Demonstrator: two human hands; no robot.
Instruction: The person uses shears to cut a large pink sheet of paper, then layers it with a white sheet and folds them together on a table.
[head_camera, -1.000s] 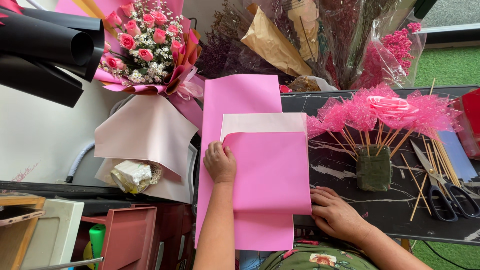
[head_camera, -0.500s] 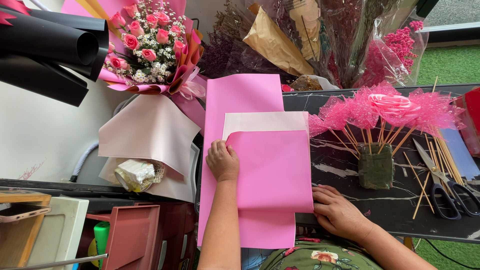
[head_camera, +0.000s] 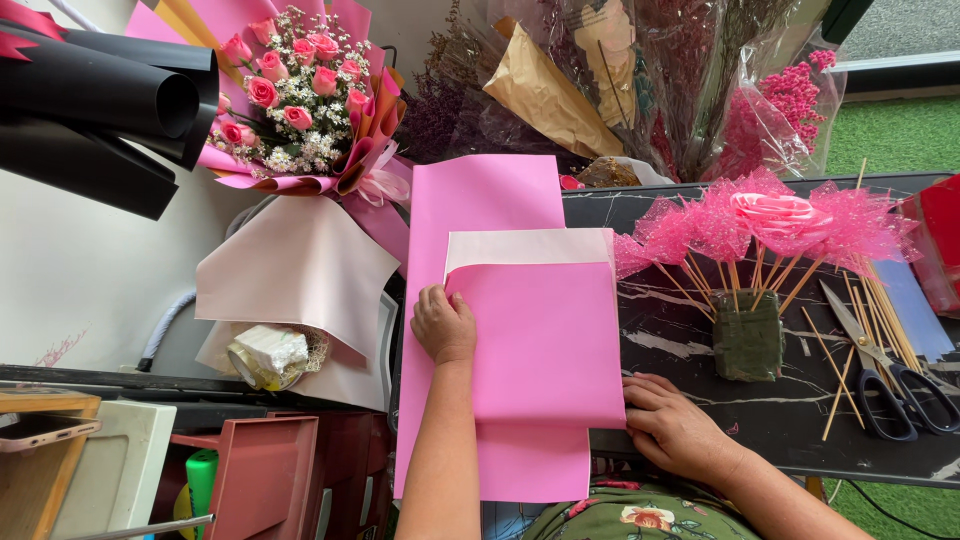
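Observation:
A folded pink wrapping sheet (head_camera: 545, 340) with a pale underside strip lies on a longer pink sheet (head_camera: 485, 195) over the dark marble table (head_camera: 800, 420). My left hand (head_camera: 443, 325) presses flat on the folded sheet's left edge, fingers together. My right hand (head_camera: 672, 428) rests on the sheet's lower right corner at the table's front edge. Neither hand has its fingers closed around anything.
A pink rose bouquet (head_camera: 300, 90) in pink and pale wrap lies at the left. Black paper rolls (head_camera: 100, 100) are at top left. A green foam block (head_camera: 748, 335) holds pink net flowers on sticks. Scissors (head_camera: 885, 375) lie at the right. Wrapped dried flowers (head_camera: 650, 80) stand behind.
My left hand slid slightly up the folded sheet's left edge. My right hand stayed at the lower right corner.

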